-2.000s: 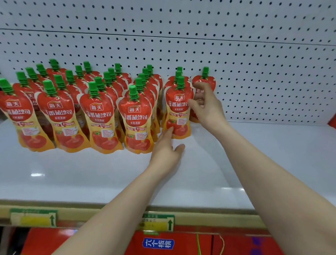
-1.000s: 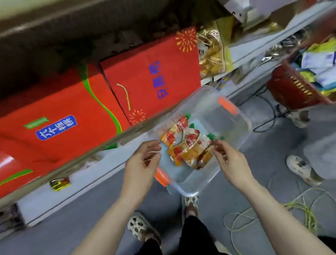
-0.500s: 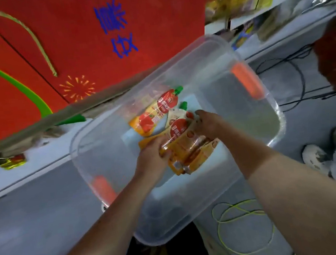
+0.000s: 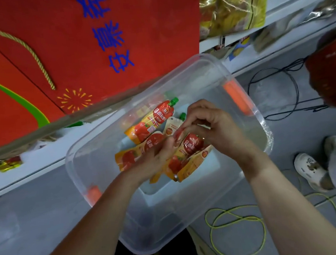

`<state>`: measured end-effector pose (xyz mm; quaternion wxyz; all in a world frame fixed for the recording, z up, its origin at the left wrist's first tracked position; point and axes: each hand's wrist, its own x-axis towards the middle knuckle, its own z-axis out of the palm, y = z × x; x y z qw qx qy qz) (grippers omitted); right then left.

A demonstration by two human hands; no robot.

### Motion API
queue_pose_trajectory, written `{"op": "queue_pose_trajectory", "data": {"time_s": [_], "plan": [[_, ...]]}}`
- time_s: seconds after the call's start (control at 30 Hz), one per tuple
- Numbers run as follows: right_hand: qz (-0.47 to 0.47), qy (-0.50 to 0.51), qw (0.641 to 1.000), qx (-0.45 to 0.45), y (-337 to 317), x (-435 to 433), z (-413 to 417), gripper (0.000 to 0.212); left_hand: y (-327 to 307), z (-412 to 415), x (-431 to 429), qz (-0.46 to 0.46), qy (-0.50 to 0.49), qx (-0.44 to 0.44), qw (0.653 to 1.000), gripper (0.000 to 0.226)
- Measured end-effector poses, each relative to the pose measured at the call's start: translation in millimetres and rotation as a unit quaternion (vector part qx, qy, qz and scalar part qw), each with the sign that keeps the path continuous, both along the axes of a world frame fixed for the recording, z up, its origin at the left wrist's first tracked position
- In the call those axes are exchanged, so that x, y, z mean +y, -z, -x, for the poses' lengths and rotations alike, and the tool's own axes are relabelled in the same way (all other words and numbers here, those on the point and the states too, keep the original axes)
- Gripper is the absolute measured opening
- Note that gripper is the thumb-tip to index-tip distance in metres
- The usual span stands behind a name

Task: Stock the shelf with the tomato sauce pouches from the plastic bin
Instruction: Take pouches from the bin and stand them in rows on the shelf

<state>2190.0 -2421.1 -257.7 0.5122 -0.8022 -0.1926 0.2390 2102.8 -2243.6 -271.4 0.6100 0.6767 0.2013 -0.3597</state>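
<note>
Both down in the bin [image 4: 207, 57] among the pouches [image 4: 148, 123]: left hand [image 4: 154, 162] wrapped round one, right hand [image 4: 217, 128] pinching another's top. Soft, slick, sloshy (light enough); best taken by the stiff spout neck.

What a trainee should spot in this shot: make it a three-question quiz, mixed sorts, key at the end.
1. True or false: the left hand and the right hand both hold pouches inside the bin.
2. The cap of the far pouch, which no hand touches, is: A red, B green, C white.
3. Fill in: the bin's two clips are ____ in colour.
Key: 1 true; 2 B; 3 orange.
</note>
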Motion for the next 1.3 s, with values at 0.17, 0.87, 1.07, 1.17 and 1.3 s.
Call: {"op": "queue_pose_trajectory", "data": {"time_s": [0.17,0.87,1.07,1.17,1.3], "plan": [[-0.068,0.175,0.971,0.149,13.7,13.4,7.7,0.025,1.6,1.9,3.3,0.015,-0.020,0.022,0.999,0.046],[-0.068,0.390,0.834,0.383,54.6,6.7,27.0,0.033,103.8,24.5,22.7,-0.552,0.293,-0.090,0.776,0.064],[-0.075,0.372,0.840,0.389,38.5,5.6,32.5,0.036,75.6,22.2,22.6,-0.430,0.096,-0.037,0.897,0.057],[-0.089,0.353,0.847,0.387,19.5,3.2,37.9,0.041,51.9,16.1,29.7,-0.306,-0.022,-0.030,0.951,0.061],[-0.083,0.365,0.850,0.370,-29.7,12.3,47.0,0.031,-6.0,25.0,39.8,-0.133,-0.102,-0.047,0.985,0.047]]}}
